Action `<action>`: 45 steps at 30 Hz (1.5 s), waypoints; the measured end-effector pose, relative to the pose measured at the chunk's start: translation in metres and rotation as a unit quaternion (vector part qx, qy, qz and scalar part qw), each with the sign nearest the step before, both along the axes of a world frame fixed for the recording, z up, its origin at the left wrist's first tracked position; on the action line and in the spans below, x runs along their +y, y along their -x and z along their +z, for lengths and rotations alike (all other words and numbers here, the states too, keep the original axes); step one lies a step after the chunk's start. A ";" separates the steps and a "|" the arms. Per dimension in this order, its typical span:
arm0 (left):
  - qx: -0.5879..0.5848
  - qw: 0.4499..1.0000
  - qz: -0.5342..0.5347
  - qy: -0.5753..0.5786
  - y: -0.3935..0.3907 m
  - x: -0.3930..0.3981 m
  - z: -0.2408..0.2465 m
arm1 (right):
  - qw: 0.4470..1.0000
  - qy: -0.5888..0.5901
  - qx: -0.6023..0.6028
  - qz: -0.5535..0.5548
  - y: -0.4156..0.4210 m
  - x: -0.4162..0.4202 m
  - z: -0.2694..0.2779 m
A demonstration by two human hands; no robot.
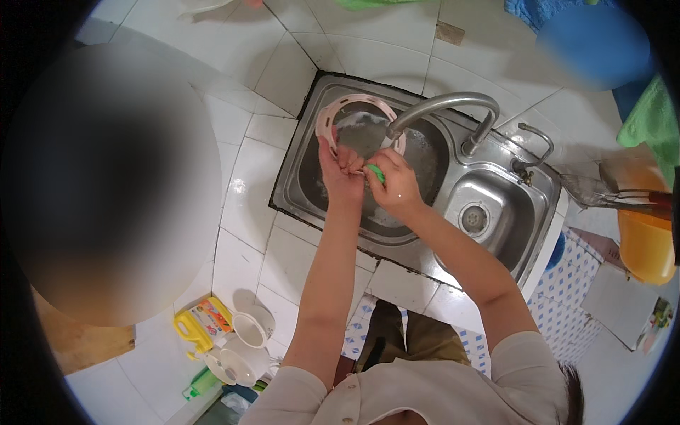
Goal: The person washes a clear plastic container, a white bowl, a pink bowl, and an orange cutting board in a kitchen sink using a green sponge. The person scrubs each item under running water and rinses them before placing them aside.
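A pale pink slotted ring (357, 101), probably the rim of a plastic basket or strainer, is held over the large steel sink basin (436, 175). My left hand (342, 172) grips it at its lower left, with the fingers curled inward. In my right hand (396, 178) is a small green object (376, 172), perhaps a tool handle; its far end is hidden by the fingers. Both hands nearly meet at the ring's near side. Just above them the spout of the curved steel faucet (451, 103) points down, and water seems to run from it. Cloudy, foamy water lies in the basin.
To the right is a smaller basin (494, 212) with a drain and a small tap (536, 143). A wire strainer (579, 188) and an orange container (645, 244) stand beyond. At lower left are a yellow jug (199, 324), white cups (252, 326) and a green bottle (202, 382).
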State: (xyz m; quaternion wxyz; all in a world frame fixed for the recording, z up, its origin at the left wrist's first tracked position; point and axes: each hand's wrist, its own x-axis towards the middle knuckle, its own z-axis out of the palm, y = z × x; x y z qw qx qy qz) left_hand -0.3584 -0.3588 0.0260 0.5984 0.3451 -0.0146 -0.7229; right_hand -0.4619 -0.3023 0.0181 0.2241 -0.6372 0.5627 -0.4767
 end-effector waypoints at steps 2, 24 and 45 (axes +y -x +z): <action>-0.002 1.000 -0.018 0.003 -0.010 0.003 0.004 | 0.998 0.024 0.040 -0.033 0.012 0.003 -0.013; 0.024 0.984 -0.171 -0.051 -0.013 0.053 0.005 | 0.988 0.066 0.130 -0.039 0.051 -0.047 -0.023; -0.152 0.973 -0.172 -0.004 0.001 0.061 0.026 | 0.987 0.069 -0.042 -0.136 0.024 -0.027 -0.007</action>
